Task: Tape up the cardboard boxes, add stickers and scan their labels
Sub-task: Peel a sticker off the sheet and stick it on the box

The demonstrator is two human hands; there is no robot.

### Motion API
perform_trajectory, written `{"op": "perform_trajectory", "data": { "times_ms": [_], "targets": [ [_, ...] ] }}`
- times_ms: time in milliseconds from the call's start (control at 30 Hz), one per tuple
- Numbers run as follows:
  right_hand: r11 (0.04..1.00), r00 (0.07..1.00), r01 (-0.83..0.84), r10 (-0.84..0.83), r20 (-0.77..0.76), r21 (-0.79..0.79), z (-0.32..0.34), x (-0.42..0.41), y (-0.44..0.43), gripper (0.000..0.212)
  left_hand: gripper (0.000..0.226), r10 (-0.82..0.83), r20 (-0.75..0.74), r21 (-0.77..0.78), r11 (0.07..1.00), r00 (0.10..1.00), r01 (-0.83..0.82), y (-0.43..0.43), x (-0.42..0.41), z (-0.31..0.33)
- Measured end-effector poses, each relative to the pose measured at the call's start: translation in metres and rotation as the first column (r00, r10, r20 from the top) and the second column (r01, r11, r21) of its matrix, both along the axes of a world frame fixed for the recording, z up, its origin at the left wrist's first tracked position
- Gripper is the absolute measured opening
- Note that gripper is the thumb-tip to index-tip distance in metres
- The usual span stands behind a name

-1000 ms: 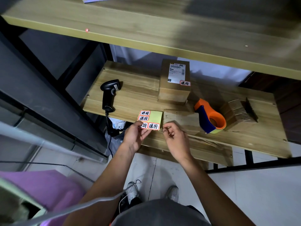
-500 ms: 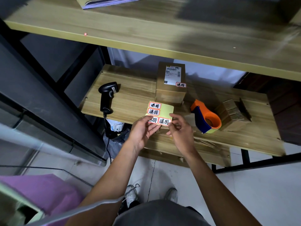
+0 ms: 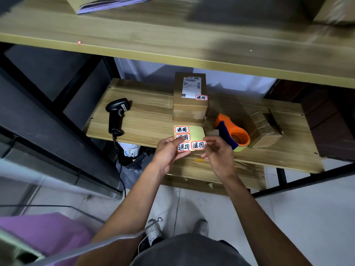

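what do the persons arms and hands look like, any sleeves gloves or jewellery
Both forearms are bare as far as the frame shows, with no sleeve in view. The left hand and the right hand wear no gloves, and no rings, watch or wristband are visible. Neither arm carries any markings.

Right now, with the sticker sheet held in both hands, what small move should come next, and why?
Probably peel the lower-right sticker: the right hand already pinches at its edge while the left hand holds the sticker sheet steady.
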State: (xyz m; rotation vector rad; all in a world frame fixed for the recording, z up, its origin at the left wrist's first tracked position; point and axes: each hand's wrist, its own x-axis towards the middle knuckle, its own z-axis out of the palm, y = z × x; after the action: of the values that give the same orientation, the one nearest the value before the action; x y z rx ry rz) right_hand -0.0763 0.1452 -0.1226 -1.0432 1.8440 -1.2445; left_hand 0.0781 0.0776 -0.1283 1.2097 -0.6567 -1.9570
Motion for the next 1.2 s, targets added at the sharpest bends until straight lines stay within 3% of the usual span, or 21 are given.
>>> {"op": "perform_trajectory", "data": {
  "times_ms": [300, 567, 967, 1200],
  "targets": [
    [1.000, 0.998, 0.024, -0.025, 0.062, 0.016, 0.001, -0.010, 0.006, 0.010, 0.019, -0.018, 0.047, -0.053, 0.998, 0.999, 0.021, 0.003, -0.011, 0.002],
    [0.990, 0.951, 0.133, -0.140, 0.275, 0.043, 0.004, -0.012, 0.004, 0.007, 0.010, 0.011, 0.120, -0.079, 0.997, 0.993, -0.001, -0.003, -0.007, -0.002],
    [0.975, 0.926, 0.218, -0.221, 0.306, 0.045, 0.000, -0.025, 0.002, 0.008, 0.018, 0.115, 0.226, -0.031, 0.993, 0.967, -0.111, -0.043, 0.022, -0.004],
    [0.974, 0.913, 0.208, -0.228, 0.338, 0.093, -0.002, -0.029, 0.002, 0.009, 0.024, 0.177, 0.411, 0.018, 0.979, 0.894, -0.202, -0.057, 0.046, -0.010]
  ]
}}
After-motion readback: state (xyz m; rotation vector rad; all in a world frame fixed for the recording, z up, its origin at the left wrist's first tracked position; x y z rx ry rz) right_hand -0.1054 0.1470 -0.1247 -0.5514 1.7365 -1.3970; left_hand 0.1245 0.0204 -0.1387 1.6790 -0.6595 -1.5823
